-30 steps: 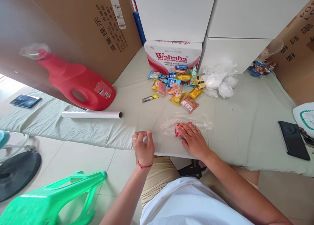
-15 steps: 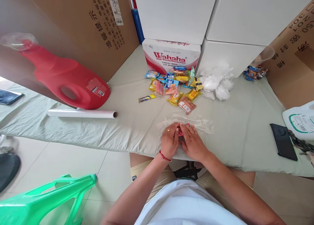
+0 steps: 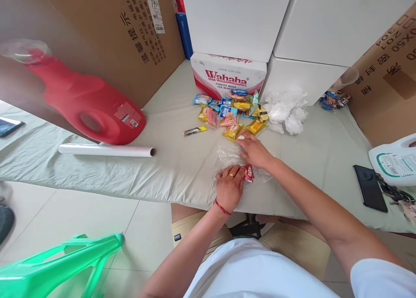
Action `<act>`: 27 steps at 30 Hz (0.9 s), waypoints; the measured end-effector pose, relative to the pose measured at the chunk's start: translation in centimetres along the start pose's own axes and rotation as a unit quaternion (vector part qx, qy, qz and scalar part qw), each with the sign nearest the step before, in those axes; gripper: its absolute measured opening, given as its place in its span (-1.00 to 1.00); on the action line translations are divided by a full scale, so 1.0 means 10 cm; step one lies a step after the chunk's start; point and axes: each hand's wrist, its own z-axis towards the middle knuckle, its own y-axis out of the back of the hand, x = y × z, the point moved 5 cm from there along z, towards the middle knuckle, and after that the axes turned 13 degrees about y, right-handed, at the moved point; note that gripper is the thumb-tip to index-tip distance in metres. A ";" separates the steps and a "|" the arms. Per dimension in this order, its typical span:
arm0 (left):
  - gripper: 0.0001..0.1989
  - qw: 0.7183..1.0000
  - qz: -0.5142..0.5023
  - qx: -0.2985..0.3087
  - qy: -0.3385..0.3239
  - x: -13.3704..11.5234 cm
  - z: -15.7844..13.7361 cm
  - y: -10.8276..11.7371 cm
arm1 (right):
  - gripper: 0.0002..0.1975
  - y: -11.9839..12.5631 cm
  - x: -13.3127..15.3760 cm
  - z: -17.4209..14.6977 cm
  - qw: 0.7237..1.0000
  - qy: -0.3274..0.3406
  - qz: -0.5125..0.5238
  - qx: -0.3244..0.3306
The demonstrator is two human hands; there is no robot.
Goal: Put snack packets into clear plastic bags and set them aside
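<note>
Well to the left of the red snack packet (image 3: 248,173), a red detergent bottle (image 3: 97,103) leans, with a roll of plastic film (image 3: 107,150) on the counter (image 3: 169,172) just in front of it. Nearer, beyond the packet and to its left, lies a thin blue-and-yellow stick sachet (image 3: 195,130). Beside the packet's left edge, the left hand (image 3: 230,187) rests palm down on clear plastic (image 3: 229,152), its fingers extended and close together. The red packet itself lies on the counter amid this plastic. Beyond it, the right hand (image 3: 255,150) reaches over a brown packet (image 3: 246,133); its fingers touch it, but I cannot tell whether they pinch.

For good handling, I'd press lightly with the left palm so the plastic stays flat and the red packet does not slide, and take the brown one across its middle, without crushing it or dragging its yellow neighbours (image 3: 233,131). Far right of the red packet lies a black phone (image 3: 370,188).
</note>
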 end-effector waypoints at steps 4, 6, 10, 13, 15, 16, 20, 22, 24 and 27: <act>-0.71 0.999 0.027 -0.016 0.020 0.00 -0.02 0.01 | -0.43 -0.15 -0.04 0.26 0.993 -0.045 -0.031 0.103; -0.72 0.997 0.057 -0.020 0.043 -0.01 -0.02 0.03 | -0.58 -0.13 -0.06 0.31 0.988 -0.079 -0.028 0.130; -0.71 0.992 0.112 -0.014 0.056 -0.04 -0.03 0.05 | -0.82 0.06 0.02 0.33 0.990 -0.031 -0.017 0.135; -0.71 0.991 0.123 -0.022 0.044 -0.07 -0.04 0.06 | -0.78 0.23 0.20 0.15 0.993 0.072 -0.037 0.090; -0.71 0.992 0.120 -0.030 0.034 -0.07 -0.04 0.06 | -0.74 0.22 0.33 -0.09 0.990 0.109 -0.040 0.081; -0.73 0.992 0.116 -0.033 0.031 -0.07 -0.04 0.05 | -0.73 0.17 0.39 -0.23 0.989 0.120 -0.036 0.084; -0.81 0.996 0.081 -0.010 0.032 -0.01 -0.03 -0.01 | -0.58 -0.15 0.58 -0.73 0.985 0.163 0.037 0.051; -0.81 0.998 0.043 0.010 0.040 0.05 -0.02 -0.03 | -0.45 -0.29 0.62 -0.86 0.981 0.168 0.096 -0.002; -0.79 0.997 -0.034 0.031 0.055 0.12 0.01 -0.03 | -0.37 -0.38 0.63 -0.91 0.975 0.169 0.139 -0.047; -0.74 0.984 -0.149 0.064 0.073 0.23 0.05 0.03 | -0.33 -0.44 0.63 -0.91 0.970 0.167 0.157 -0.077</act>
